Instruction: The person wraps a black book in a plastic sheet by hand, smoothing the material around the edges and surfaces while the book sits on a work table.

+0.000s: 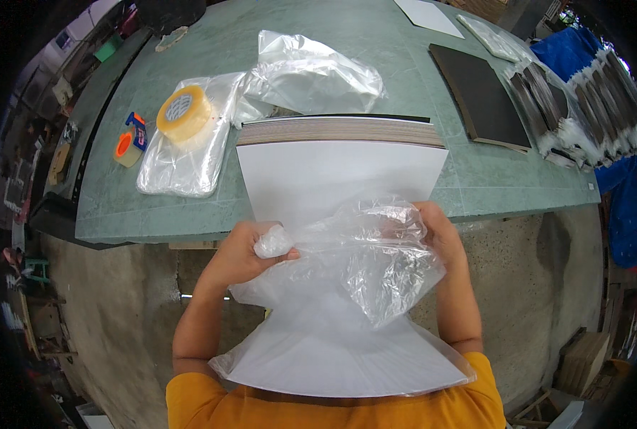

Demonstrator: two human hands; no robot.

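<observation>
A thick stack of white-faced sheets point(347, 168) juts over the table's near edge toward me, its far end showing layered brown and grey edges. Its near end lies inside a clear plastic bag point(397, 279), which spreads out in front of my chest. My left hand point(250, 252) is closed round a bunched wad of the bag at its left side. At the right side, my right hand point(440, 232) grips the bag's crumpled edge, some fingers hidden behind the film. The bag's mouth is gathered loosely across the sheets between both hands.
On the green table point(404, 79) at left sit a pile of flat plastic bags point(190, 171), a large tape roll point(184, 113) and a tape dispenser point(129, 143). Crumpled film point(311, 71) lies beyond the stack. To the right are a dark board stack point(479, 96) and bagged bundles point(583, 107).
</observation>
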